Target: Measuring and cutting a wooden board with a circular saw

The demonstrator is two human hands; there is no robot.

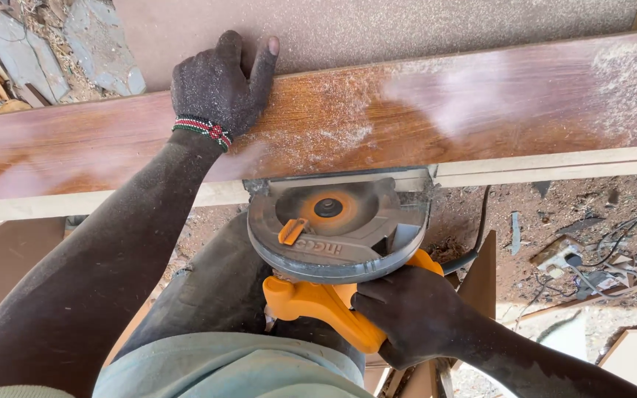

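A long glossy brown board (481, 103) runs across the view, dusted with sawdust. My left hand (219, 85) lies flat on its top, fingers curled over the far edge, a beaded band at the wrist. My right hand (407, 313) grips the orange handle of a circular saw (333, 228). The saw's grey guard and base plate sit against the board's near pale edge, near the middle. Its blade is hidden under the guard.
A black power cord (481, 221) trails from the saw toward the right. The dirt ground (591, 214) below holds wood scraps, cables and offcuts. A flat grey-brown panel (377, 29) lies beyond the board. Stones (75, 37) lie at top left. My knee (215, 287) is under the saw.
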